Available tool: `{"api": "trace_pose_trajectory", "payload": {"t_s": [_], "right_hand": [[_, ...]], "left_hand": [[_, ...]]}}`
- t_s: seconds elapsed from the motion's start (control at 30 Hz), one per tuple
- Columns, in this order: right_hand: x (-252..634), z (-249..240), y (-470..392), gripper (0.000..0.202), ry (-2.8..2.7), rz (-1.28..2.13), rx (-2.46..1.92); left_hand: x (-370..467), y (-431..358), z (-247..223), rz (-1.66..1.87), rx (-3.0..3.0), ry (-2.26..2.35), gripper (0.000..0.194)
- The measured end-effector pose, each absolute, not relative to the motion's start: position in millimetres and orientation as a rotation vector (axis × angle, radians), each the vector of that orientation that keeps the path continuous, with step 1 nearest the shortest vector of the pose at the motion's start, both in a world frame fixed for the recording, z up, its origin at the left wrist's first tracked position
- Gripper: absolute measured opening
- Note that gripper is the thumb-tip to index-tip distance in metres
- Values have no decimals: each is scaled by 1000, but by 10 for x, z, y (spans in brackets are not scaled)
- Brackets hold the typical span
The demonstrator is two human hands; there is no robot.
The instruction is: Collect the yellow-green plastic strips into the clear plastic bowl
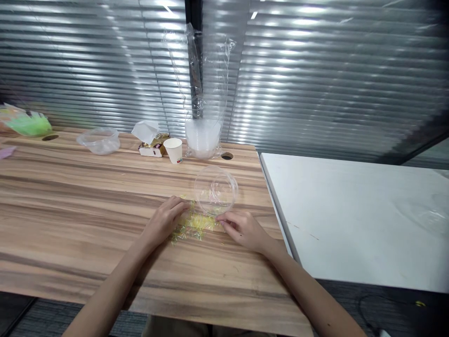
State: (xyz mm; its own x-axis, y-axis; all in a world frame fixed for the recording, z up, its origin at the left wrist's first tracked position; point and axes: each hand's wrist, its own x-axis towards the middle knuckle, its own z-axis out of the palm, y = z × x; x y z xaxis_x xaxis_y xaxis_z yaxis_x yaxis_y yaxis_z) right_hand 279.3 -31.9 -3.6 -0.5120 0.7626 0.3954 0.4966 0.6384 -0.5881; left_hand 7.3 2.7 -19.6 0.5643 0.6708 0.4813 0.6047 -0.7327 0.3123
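1. Behind everything, slatted blinds (pixel 315 70), closing off the far side.
2. In front of them, a wood-grain table (pixel 70 210), with most things along its back edge.
3. To the right, alongside, a white table (pixel 343 210), with a narrow gap between the two.
4. At the back of the wood-grain table, a tall clear plastic bag (pixel 215 84), gaping upward around stacked containers (pixel 202 135).
5. At the far left, a green bundle (pixel 31 124), near the blinds.
6. Well left of the stack, a clear bowl (pixel 100 142).
7. Just beyond the hands, a clear round container (pixel 215 189), close in front of the stack and blocking the direct way to it; cannot tell from here if tilted or level.
8. Left hand (pixel 167 215): palm down, fingers curled over the left side of the shreds, tips partly hidden; cannot tell about any grip. Right hand (pixel 245 229): thumb and forefinger nearly together at the right end; cannot tell about any strand between them.
9. Between both hands, on the wood, yellow glittery shreds (pixel 198 222), loosely spread.
10. Near the blinds, a tissue pack (pixel 152 149), one sheet sticking up.
11. Just right of it, an upright paper cup (pixel 173 150).
12. Right of the stack, a dark cable hole (pixel 227 156).
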Motion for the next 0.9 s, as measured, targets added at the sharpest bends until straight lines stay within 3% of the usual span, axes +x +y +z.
{"api": "trace_pose_trajectory", "payload": {"t_s": [0.6,0.9], "right_hand": [[2795,-44,-328,20,-2234,587,-1011],[2786,-44,-329,21,-2160,520,-926]], "left_hand": [[115,20,-173,752,2705,1058,26],[124,11,-145,996,2669,1032,18]]}}
